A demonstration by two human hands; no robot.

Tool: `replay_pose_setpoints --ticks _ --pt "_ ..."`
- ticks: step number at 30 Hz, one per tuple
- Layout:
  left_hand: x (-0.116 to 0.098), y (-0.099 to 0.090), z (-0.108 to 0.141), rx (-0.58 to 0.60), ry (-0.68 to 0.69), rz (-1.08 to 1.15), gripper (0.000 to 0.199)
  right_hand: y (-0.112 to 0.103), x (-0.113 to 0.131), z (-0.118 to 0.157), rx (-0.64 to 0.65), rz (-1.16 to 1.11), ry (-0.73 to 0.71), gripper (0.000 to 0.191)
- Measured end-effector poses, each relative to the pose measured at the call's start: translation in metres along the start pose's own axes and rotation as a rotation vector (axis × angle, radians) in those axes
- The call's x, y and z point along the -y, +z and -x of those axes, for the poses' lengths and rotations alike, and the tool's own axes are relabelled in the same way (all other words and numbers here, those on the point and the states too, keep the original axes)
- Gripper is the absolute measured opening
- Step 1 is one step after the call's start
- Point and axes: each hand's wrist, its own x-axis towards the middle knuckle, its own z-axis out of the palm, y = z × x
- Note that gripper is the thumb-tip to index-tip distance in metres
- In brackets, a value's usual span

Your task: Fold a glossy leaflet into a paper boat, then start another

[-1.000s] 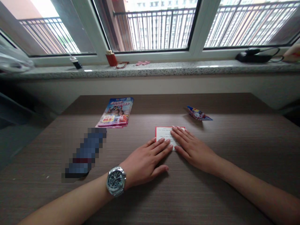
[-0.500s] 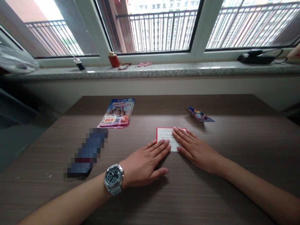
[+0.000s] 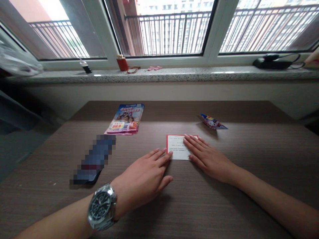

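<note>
A small white sheet of paper (image 3: 178,151) with printed lines and a red edge along its top and left lies flat on the wooden table (image 3: 194,212). My right hand (image 3: 210,159) rests flat on its right part, fingers stretched out and covering that side. My left hand (image 3: 143,177), with a metal watch (image 3: 102,206) on the wrist, is spread open at the sheet's left edge. One fingertip overlaps the lower left corner; whether it presses there I cannot tell. Neither hand grips anything.
A stack of colourful flyers (image 3: 127,118) lies at the back left. Nearer is a pixelated dark object (image 3: 96,159), perhaps a phone. A folded paper piece (image 3: 213,122) stands at the back right. The stone windowsill (image 3: 189,74) holds a red container (image 3: 122,63) and a black power strip (image 3: 271,63).
My left hand has slid left and toward me, uncovering more of the sheet's printed left part. My right hand stays in place on the paper.
</note>
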Motion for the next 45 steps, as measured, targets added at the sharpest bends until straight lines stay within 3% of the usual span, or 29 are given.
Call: replay_pose_setpoints --ticks 7,12,16,25,29,38,45 --pt "-0.002 -0.002 -0.012 -0.061 -0.003 -0.061 0.048 -0.001 0.001 -0.001 -0.005 -0.011 0.002 0.061" --pt "0.000 0.004 -0.018 -0.133 0.093 -0.021 0.048 -0.001 0.001 0.000 -0.020 -0.020 -0.006 0.061" --pt "0.007 0.013 -0.023 -0.118 0.169 0.028 0.051 -0.001 0.001 0.001 -0.051 -0.057 -0.012 0.062" --pt "-0.007 0.025 -0.024 -0.153 0.039 0.042 0.057 -0.005 0.002 0.000 -0.230 -0.147 0.026 0.045" --pt "-0.010 0.028 -0.028 -0.184 0.005 0.063 0.057 -0.007 0.005 -0.002 -0.227 -0.151 0.018 0.035" --pt "-0.002 0.033 -0.030 -0.195 0.225 0.142 0.051 -0.002 -0.001 -0.002 -0.203 -0.256 0.051 0.025" --pt "-0.005 0.035 -0.029 -0.159 0.224 0.151 0.053 -0.005 -0.003 -0.002 -0.336 -0.255 0.068 0.018"
